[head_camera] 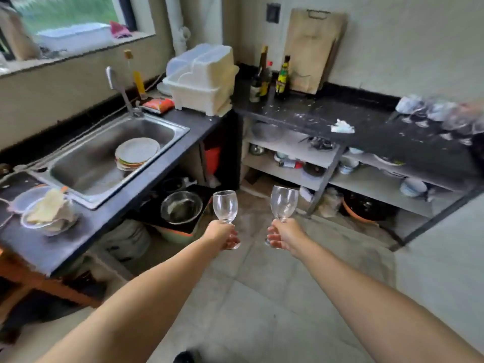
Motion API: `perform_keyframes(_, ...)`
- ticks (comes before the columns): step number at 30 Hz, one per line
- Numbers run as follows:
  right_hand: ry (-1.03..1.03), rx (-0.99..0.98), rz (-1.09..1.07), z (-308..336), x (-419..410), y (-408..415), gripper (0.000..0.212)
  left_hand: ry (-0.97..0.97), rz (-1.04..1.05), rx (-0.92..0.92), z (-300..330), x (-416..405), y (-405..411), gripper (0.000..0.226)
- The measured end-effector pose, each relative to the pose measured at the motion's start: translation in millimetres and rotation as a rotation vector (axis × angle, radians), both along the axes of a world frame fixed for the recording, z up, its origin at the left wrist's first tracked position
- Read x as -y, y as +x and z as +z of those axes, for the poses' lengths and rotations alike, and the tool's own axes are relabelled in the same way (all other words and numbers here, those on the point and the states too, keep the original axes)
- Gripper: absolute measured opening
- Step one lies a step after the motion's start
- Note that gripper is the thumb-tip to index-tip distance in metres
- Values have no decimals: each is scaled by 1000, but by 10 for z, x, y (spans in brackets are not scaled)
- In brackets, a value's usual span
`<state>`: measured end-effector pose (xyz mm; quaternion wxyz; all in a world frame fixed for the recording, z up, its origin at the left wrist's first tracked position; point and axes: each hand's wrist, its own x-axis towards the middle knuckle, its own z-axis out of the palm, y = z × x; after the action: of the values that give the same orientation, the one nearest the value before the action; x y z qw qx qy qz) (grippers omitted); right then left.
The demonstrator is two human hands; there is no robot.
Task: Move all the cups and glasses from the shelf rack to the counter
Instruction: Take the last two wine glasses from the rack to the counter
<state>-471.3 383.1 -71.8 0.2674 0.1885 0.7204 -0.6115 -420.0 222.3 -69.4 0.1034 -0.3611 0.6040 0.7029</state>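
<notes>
1. The left hand (221, 235) grips the stem of a wine glass (225, 206), upright over open floor (262, 297).
2. The right hand (284, 233) grips a second wine glass (284, 203) likewise.
3. The dark counter (366, 127) edge lies ahead right, with blurred glasses (440, 113) near its far end.

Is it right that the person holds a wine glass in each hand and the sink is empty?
Not quite. Each hand does hold a wine glass, but the head view shows a stack of plates in the sink.
</notes>
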Motion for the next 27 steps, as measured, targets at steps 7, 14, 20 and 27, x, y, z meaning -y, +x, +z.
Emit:
perform_keyframes(7, -11, 11, -243, -3, -1256, -512, 8, -12, -310, 9, -64, -1266, -963, 19)
perform_keyframes(14, -22, -18, -433, 21, -2121, -1450, 10, -23, -571, -20, 18, -2237, -2210, 4)
perform_keyframes(20, -27, -47, -555, 181, -2684, -2310, 9, -66, -754, -39, 99, -2857, -3229, 6)
perform_keyframes(27, -8, -35, -641, 182, -3427, -2965, 9, -57, -843, -21, 58, -3616, -4036, 8)
